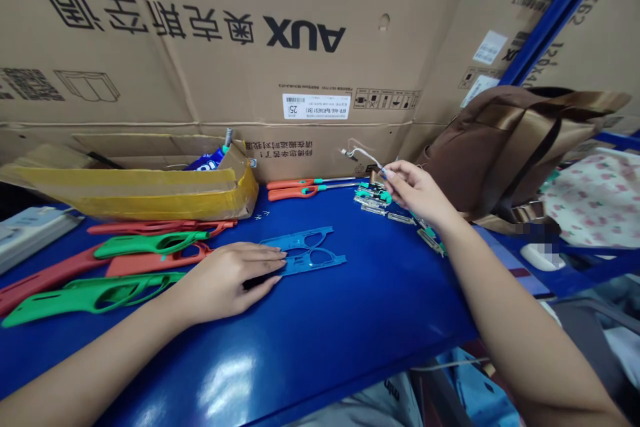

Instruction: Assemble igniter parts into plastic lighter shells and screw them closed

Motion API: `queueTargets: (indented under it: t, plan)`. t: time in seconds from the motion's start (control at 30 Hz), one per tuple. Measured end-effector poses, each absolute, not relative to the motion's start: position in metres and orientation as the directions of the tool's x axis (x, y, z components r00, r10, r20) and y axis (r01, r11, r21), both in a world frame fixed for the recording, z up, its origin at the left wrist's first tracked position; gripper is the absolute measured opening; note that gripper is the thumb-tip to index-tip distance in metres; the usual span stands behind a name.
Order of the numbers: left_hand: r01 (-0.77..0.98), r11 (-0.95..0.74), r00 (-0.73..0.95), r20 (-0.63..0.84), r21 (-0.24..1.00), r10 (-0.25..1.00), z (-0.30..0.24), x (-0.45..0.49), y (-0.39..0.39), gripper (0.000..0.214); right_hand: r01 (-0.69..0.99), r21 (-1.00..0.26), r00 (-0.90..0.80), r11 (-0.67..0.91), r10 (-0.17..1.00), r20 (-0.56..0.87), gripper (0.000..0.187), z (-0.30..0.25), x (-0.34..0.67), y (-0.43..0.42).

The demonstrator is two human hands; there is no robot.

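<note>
My right hand [415, 190] is raised over the far side of the table, thumb and fingers pinching a thin white wire [361, 151]. The wire's free end curls left and carries a small light connector. Just below that hand is a pile of small clear and teal lighter parts [373, 197]. My left hand [235, 277] rests with stretched fingers on two blue lighter casing halves [313, 258], which lie side by side; its thumb is apart from the fingers. Left of this hand lie green casings [95, 293] and red casings [155, 260].
Two orange lighters [293, 193] lie at the back. An open cardboard box [150, 193] with yellow tape stands back left, beside a white power strip [30, 233]. A brown bag [500, 140] and a white mouse [543, 257] are right. Large cartons [200, 73] wall off the back.
</note>
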State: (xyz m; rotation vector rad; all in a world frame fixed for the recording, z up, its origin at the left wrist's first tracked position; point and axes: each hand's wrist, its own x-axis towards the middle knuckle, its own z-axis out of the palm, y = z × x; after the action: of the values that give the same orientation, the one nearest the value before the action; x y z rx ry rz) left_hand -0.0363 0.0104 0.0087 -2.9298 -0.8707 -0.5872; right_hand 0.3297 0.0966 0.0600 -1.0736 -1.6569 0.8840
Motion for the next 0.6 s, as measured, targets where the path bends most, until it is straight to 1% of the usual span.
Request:
queueTargets:
  t: [0.07, 0.13, 0.23, 0.33, 0.4, 0.47, 0.53, 0.6]
  plan:
    - [0.535, -0.841, 0.771, 0.362, 0.079, 0.524, 0.009, -0.036, 0.010, 0.028, 0.126, -0.957, -0.165, 0.259, 0.957, 0.238, 0.037, 0.063, 0.331, 0.096]
    - [0.535, -0.841, 0.771, 0.360, 0.079, 0.524, 0.010, -0.037, 0.010, 0.028, 0.013, -0.984, -0.198, 0.178, 0.965, 0.172, 0.037, 0.066, 0.331, 0.095]
    - [0.526, -0.846, 0.784, 0.337, 0.082, 0.521, 0.015, -0.041, 0.010, 0.027, -0.057, -0.993, -0.289, 0.100, 0.951, 0.112, 0.037, 0.067, 0.329, 0.092]
    - [0.518, -0.852, 0.802, 0.305, 0.074, 0.514, 0.023, -0.047, 0.009, 0.025, -0.029, -0.996, -0.384, 0.082, 0.919, 0.087, 0.038, 0.060, 0.320, 0.088]
    - [0.523, -0.850, 0.799, 0.310, 0.062, 0.515, 0.027, -0.047, 0.007, 0.022, 0.008, -0.992, -0.441, 0.124, 0.891, 0.107, 0.038, 0.052, 0.310, 0.085]
    - [0.543, -0.836, 0.770, 0.354, 0.072, 0.531, 0.028, -0.044, 0.006, 0.018, 0.025, -0.985, -0.493, 0.171, 0.859, 0.136, 0.037, 0.044, 0.299, 0.080]
    - [0.575, -0.807, 0.704, 0.420, 0.137, 0.573, 0.026, -0.038, 0.003, 0.016, 0.048, -0.984, -0.555, 0.171, 0.824, 0.116, 0.036, 0.038, 0.289, 0.075]
    - [0.600, -0.760, 0.610, 0.472, 0.249, 0.636, 0.021, -0.031, 0.001, 0.017, 0.131, -0.977, -0.619, 0.166, 0.784, 0.050, 0.036, 0.035, 0.282, 0.069]
